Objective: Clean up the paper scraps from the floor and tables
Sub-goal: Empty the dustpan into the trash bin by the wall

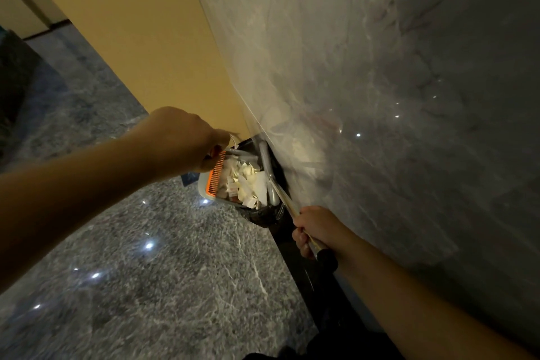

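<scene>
Currently the dustpan [230, 181], loaded with paper scraps [248, 180], sits tilted over a black-lined bin [264, 216] at the foot of the marble wall [380, 96]. The right hand [314, 231] is curled around the long handle [287, 203] near its black grip. The left hand [187, 140] is closed at the pan's far left edge, beside the orange comb [216, 174]; what it pinches cannot be told.

Risk: the pan mouth appears about as wide as the bin opening. A quick tip could drop scraps past the rim onto the grey floor [146, 272]. Light scraps may also catch on the comb teeth.
</scene>
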### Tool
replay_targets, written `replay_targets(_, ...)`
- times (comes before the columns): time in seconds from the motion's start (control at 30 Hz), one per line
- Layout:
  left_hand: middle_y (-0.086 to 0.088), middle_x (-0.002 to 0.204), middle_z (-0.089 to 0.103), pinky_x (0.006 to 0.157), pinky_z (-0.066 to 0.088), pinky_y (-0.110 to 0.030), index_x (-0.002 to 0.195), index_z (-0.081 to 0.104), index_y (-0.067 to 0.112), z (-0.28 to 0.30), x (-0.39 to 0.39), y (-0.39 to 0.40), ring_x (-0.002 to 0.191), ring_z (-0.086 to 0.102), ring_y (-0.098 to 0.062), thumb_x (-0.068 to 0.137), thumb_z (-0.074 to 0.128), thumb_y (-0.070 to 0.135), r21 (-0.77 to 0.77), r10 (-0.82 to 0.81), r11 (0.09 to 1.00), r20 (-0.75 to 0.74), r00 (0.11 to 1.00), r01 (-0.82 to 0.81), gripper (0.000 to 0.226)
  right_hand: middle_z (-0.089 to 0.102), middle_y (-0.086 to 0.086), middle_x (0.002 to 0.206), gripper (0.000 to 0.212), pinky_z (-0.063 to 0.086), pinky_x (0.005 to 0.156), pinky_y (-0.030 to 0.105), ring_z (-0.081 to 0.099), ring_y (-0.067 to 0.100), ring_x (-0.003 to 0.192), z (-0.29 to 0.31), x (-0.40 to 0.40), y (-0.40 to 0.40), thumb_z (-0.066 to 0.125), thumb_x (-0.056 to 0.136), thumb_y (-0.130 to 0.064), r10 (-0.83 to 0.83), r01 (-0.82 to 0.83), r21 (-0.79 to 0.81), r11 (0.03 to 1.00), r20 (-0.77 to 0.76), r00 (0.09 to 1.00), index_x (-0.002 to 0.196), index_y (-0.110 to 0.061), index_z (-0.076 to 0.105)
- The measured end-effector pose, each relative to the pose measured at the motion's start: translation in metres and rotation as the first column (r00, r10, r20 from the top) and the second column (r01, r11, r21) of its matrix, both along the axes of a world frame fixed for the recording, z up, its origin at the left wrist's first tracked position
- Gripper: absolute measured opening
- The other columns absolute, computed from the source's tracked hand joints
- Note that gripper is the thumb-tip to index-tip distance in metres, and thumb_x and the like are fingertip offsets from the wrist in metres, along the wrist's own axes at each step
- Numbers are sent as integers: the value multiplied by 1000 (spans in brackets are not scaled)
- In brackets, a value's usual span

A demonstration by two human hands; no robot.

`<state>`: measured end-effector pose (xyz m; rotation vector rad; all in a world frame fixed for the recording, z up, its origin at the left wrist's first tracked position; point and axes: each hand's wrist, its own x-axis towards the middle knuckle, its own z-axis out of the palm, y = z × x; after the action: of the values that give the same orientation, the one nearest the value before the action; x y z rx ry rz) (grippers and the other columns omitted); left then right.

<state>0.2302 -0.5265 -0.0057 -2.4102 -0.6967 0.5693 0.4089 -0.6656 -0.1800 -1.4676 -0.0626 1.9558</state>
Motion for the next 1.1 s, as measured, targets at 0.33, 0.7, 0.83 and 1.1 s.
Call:
replay_targets(0.33,12,58,40,43,25,-20,100,52,33,8,-5,-3,49,35,-1,93,54,45,-30,97,995,69,993,-95,14,40,-1,44,22,32,34,14,38,6,30,-5,-3,1,34,97,-4,11,-14,53,998,65,998,81,-18,37)
replay_targets(0.7,12,58,37,42,19,-20,103,54,32,9,-1,-2,48,35,-2,92,55,46,-11,66,998,101,993,-65,18,41,0,49,18,33,35,15,39,5,30,-9,-1,1,34,98,-6,-2,-1,51,999,60,998,85,-18,39)
replay_targets(0.83,11,60,41,41,18,-21,102,53,32,8,-1,-3,48,36,-4,93,53,47,-10,60,998,81,995,-59,17,43,-2,41,17,33,33,15,40,5,29,-11,-1,0,35,98,-7,-8,6,34,999,46,999,85,-17,40)
replay_targets(1.1,10,64,44,44,22,-20,106,54,31,8,2,-2,51,40,-8,93,53,47,-31,52,998,129,990,-48,21,44,-1,39,19,34,33,14,41,6,28,-13,0,1,35,98,-8,-24,24,2,1000,-36,999,82,-17,39)
